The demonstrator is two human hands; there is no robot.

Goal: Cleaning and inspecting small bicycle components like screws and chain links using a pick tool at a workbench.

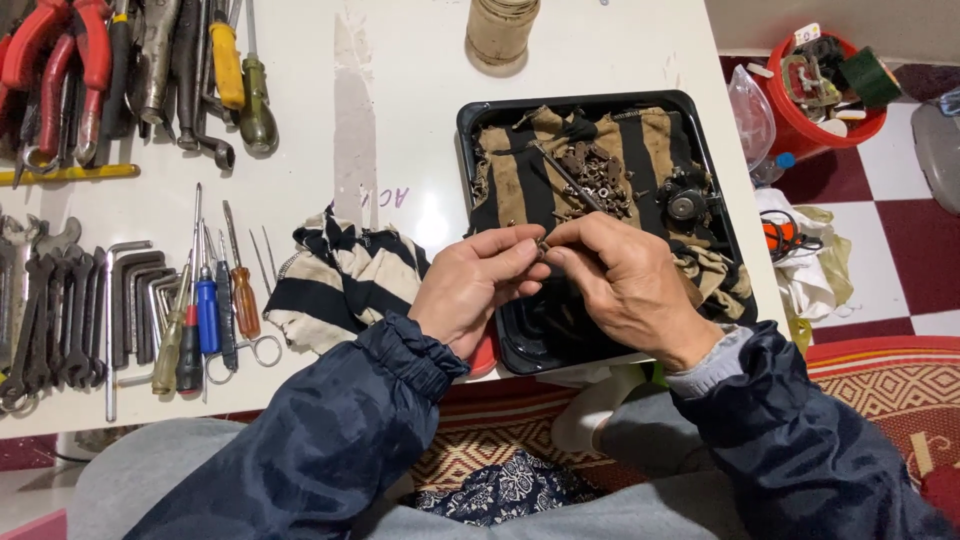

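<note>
Over the glossy black plastic tray (480,130) holding striped cloth (520,180) and rusty screws (595,175), left hand (480,285) and right hand (625,280) pinch one small dark metal part (543,245) between closed fingertips.

Tray (480,130): on table (400,60), right of centre.
Loose cloth (340,280): left of tray.
Screwdrivers (205,310): left of loose cloth.
Jar (500,30): behind tray.
Bucket (800,120): on floor, right of table.

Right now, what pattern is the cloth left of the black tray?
Dark navy and cream stripes on the cloth, bunched beside the black tray. Head view shows it best.
</note>
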